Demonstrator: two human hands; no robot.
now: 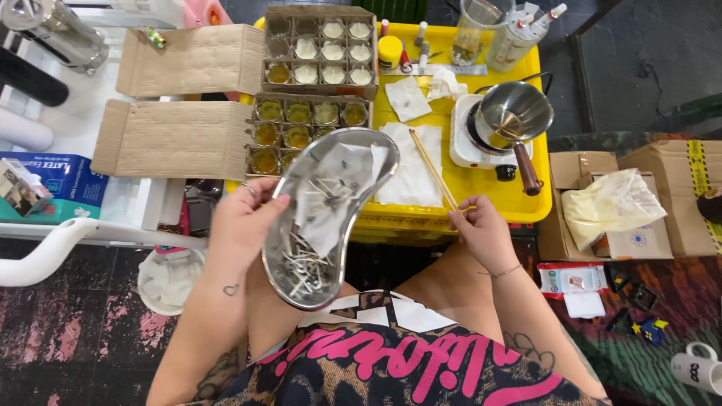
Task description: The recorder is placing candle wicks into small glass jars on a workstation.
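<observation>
At your far left, two open cardboard boxes (180, 105) lie with their flaps spread, each with a grid of small glass jars (312, 113); the nearer grid holds amber fill, the farther one mostly pale fill.

Your left hand (244, 222) is closed on the left rim of a kidney-shaped metal tray (323, 218), thumb over the edge, holding it tilted above your lap. The tray's long axis runs from lower left, near your knee, up to the right toward the yellow table (481, 188). A crumpled white paper (331, 195) lies in its upper half, and a heap of small metal-tabbed wicks (304, 267) has gathered at the lower end, which sits just right of your left wrist.

Your right hand (481, 229) is pinched shut on the near end of a pair of wooden chopsticks (432, 169), whose length slants up and left over a white paper towel (414, 173). The wicks lie down and to the left of this hand, across the gap between your knees, so the chopstick tips point away from them.

Farther right, a steel pot (515, 113) with a dark handle sits on a small white hotplate (466, 146).
</observation>
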